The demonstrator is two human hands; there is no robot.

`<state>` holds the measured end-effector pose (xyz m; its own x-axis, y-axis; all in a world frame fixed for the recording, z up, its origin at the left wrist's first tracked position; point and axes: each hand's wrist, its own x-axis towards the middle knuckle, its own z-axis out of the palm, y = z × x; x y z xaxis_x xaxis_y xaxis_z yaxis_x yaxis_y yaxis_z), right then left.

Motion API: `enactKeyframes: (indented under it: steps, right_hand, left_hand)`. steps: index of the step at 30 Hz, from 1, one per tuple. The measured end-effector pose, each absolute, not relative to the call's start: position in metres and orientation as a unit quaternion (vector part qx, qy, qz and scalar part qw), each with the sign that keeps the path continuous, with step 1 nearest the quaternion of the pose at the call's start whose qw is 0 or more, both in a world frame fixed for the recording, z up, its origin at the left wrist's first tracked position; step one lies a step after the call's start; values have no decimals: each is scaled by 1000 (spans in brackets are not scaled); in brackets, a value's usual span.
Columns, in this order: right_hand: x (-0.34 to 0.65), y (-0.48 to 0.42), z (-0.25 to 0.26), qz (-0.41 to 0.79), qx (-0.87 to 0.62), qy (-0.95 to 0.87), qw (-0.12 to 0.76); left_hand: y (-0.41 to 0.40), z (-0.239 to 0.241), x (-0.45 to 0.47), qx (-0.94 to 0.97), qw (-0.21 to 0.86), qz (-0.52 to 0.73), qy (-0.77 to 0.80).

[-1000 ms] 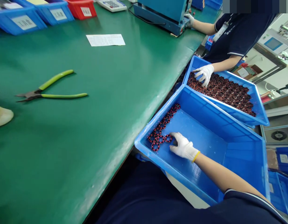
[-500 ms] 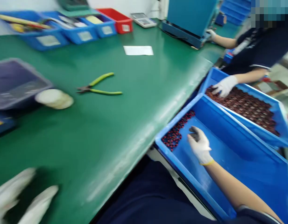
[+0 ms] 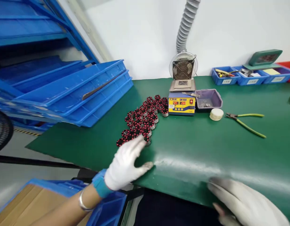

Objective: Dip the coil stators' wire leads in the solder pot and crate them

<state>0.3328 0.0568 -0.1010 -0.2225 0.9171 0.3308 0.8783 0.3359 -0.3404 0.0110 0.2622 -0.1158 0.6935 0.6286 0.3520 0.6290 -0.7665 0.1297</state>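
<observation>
Has the right hand nearest, low over the front edge of the green worktop, blurred, with thumb and fingers parted. Cannot tell whether anything sits against its hidden palm. Has a blue crate with cardboard in it below the left forearm, off the worktop. Extends the left hand farther in, white-gloved too, with thumb spread well away from the fingers and nothing seen clasped.

Has the left fingertips at the near end of a cluster of wound rings, red and black on top, bunched just beyond that hand and stretching away from it. Cannot tell contact from mere overlap at the nearest ring. Seems to be at the reaching step, with no ring clearly lifted. Calls next, by this judgement, for closing left thumb and fingers round one ring without nudging its close neighbours.

Leaves green-handled pliers lying untouched ahead of the right hand, near a round white pad. Has, ahead of and between the hands, a purple tray beside a digital-display unit at the rings' far end. Faces, farthest off, stacked blue trays beyond the left hand, small blue bins beyond the right, and a fan behind that unit
</observation>
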Motion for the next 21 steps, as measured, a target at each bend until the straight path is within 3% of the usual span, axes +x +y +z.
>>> enactKeyframes:
  steps: [3,6,13,21]
  right_hand:
    - [300,118,-93,88,-551,-815,155]
    - [265,175,-100,155,-549,-816,93]
    - [210,251,-119,148,-575,-795,124]
    - [246,227,-119,120,-622,-762,133]
  left_hand:
    - [293,-119,-20,-857,20,-173,-486]
    - [307,-128,-22,-840,-8,-136,-525]
    - [289,-151,11,-854,43,-153,-496]
    - [287,-147,41,-883,13,-151,-445]
